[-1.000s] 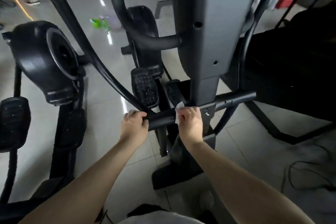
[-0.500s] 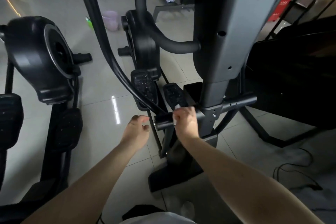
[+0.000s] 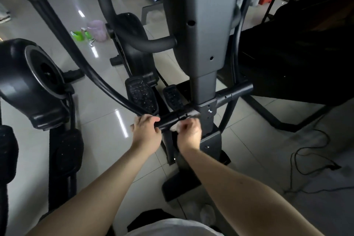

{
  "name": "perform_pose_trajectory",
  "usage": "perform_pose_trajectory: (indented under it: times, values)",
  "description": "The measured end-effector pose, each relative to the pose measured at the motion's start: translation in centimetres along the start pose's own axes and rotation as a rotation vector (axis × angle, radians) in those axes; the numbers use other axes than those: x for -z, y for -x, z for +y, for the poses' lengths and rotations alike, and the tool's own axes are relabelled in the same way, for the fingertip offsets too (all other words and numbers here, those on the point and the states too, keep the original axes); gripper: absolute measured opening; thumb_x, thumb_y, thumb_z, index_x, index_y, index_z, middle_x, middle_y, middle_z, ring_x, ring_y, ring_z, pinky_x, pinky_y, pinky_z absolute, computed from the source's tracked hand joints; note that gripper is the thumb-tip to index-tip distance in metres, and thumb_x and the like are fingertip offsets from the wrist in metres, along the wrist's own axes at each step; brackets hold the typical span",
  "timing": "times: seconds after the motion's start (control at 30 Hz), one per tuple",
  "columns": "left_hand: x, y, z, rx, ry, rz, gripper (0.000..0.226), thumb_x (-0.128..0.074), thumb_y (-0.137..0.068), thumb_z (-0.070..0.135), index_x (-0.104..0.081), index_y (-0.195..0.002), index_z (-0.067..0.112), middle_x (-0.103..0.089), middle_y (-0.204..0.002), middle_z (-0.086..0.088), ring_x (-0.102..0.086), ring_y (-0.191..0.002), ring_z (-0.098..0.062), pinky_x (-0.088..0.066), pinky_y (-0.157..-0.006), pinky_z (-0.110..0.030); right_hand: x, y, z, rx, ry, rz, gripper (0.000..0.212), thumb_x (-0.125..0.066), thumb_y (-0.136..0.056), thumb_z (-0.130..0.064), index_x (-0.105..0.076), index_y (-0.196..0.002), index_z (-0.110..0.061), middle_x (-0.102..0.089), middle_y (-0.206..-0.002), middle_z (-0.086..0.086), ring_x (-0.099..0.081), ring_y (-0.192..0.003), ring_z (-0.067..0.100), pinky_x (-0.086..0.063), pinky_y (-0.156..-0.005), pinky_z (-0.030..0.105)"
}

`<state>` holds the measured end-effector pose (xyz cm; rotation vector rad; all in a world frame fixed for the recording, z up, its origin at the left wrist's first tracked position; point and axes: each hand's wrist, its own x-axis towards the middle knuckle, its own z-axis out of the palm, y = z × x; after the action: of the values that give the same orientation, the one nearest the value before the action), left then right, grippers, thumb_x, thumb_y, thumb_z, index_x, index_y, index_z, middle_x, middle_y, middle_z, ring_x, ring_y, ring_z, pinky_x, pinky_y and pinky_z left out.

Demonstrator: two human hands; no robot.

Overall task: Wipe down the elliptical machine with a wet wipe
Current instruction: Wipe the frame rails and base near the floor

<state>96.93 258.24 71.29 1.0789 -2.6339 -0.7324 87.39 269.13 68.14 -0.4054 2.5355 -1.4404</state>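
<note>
While left hand [image 3: 146,130] gripped crossbar [image 3: 170,120] end at frame centre, right hand [image 3: 189,132], just to its right, clutched wet wipe [image 3: 175,127] against bar. Bar's long axis ran up-right past grey column [image 3: 206,25]; rest of bar lay nearer right hand.

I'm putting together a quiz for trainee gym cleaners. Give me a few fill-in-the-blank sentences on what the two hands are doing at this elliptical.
1. The right hand presses a white ____ to the black crossbar.
2. The left hand grips that crossbar's ____ end.
3. The crossbar runs through an upright column coloured ____.
Missing words: wipe; left; grey.
</note>
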Motion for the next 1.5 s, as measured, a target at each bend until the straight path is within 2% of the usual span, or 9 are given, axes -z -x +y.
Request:
perform_pose_trajectory:
  times: [0.1,0.23,0.43,0.63,0.77,0.93,1.17,1.4,1.5]
  values:
    - [-0.2,-0.8,1.3,-0.004,-0.039,-0.011,0.04,-0.055,-0.091,0.009,-0.064,-0.129,0.021,-0.057,-0.134,0.003,-0.039,-0.13,-0.022,-0.03,-0.106,-0.039,-1.3,2.0,-0.3,-0.134,-0.127,-0.148,0.011,-0.067,-0.09,0.0,-0.07,-0.092,-0.011,-0.061,-0.101,-0.005,-0.063,-0.092,0.012,-0.043,-0.076,0.002]
    - [-0.5,-2.1,3.1,-0.053,-0.038,-0.039,0.038,-0.056,-0.094,0.013,-0.063,-0.129,0.023,-0.056,-0.133,0.002,-0.045,-0.127,-0.021,-0.032,-0.108,-0.041,2.3,-1.7,0.1,-0.254,-0.264,0.029,0.002,-0.069,-0.092,-0.006,-0.071,-0.09,-0.006,-0.062,-0.08,-0.01,-0.069,-0.084,0.0,-0.038,-0.066,-0.002]
    - [-3.2,-3.4,6.3,-0.123,-0.132,-0.09,0.038,-0.057,-0.096,0.017,-0.062,-0.133,0.022,-0.054,-0.135,0.003,-0.044,-0.127,-0.023,-0.034,-0.109,-0.042,4.5,-4.8,1.2,-0.301,-0.274,0.106,0.021,-0.071,-0.093,-0.017,-0.06,-0.078,-0.029,-0.067,-0.1,0.0,-0.065,-0.09,0.013,-0.053,-0.092,0.031]
    - [-4.7,-4.0,7.5,-0.147,-0.314,-0.005,0.035,-0.064,-0.097,0.03,-0.065,-0.131,0.02,-0.058,-0.128,0.001,-0.05,-0.12,-0.023,-0.039,-0.102,-0.038,5.0,-4.6,2.2,-0.348,-0.314,0.04,0.008,-0.068,-0.095,-0.007,-0.066,-0.088,-0.008,-0.061,-0.076,-0.013,-0.058,-0.06,-0.017,-0.038,-0.06,-0.004]
    - [-5.2,-4.3,7.9,-0.158,-0.348,0.077,0.032,-0.072,-0.092,0.031,-0.069,-0.122,0.019,-0.062,-0.118,0.001,-0.055,-0.112,-0.021,-0.042,-0.095,-0.035,8.6,-9.4,2.3,-0.373,-0.409,0.214,0.011,-0.073,-0.093,-0.015,-0.067,-0.099,-0.008,-0.067,-0.081,-0.009,-0.064,-0.071,0.0,-0.052,-0.077,0.012]
    - [-5.5,-4.5,8.1,-0.172,-0.395,0.099,0.024,-0.076,-0.089,0.03,-0.073,-0.109,0.016,-0.064,-0.108,-0.001,-0.057,-0.103,-0.021,-0.043,-0.09,-0.037,6.6,-8.8,5.0,-0.376,-0.355,0.072,0.003,-0.068,-0.087,-0.013,-0.067,-0.088,-0.015,-0.075,-0.084,-0.003,-0.073,-0.081,0.011,-0.059,-0.09,0.034]
    - [-5.9,-4.3,8.0,-0.181,-0.406,0.118,0.022,-0.081,-0.084,0.027,-0.075,-0.102,0.015,-0.063,-0.1,-0.001,-0.058,-0.096,-0.024,-0.047,-0.087,-0.041,8.1,-9.7,3.4,-0.191,-0.339,0.055,0.004,-0.072,-0.09,-0.01,-0.068,-0.091,-0.01,-0.072,-0.085,0.002,-0.069,-0.078,0.012,-0.059,-0.08,0.029]
    - [-5.6,-4.3,8.3,-0.163,-0.397,0.099,0.025,-0.077,-0.087,0.03,-0.074,-0.109,0.018,-0.062,-0.105,0.001,-0.057,-0.1,-0.022,-0.044,-0.09,-0.039,8.3,-8.5,5.8,-0.309,-0.32,-0.094,0.011,-0.062,-0.087,0.006,-0.064,-0.082,-0.004,-0.075,-0.067,-0.002,-0.072,-0.069,0.004,-0.051,-0.071,0.01]
    - [-5.6,-4.3,8.4,-0.148,-0.417,0.091,0.025,-0.075,-0.089,0.031,-0.074,-0.111,0.019,-0.062,-0.106,0.001,-0.056,-0.101,-0.021,-0.044,-0.091,-0.038,8.5,-9.8,4.4,-0.231,-0.39,-0.075,0.011,-0.067,-0.09,0.003,-0.062,-0.084,-0.005,-0.075,-0.073,0.003,-0.075,-0.075,0.014,-0.057,-0.078,0.021]
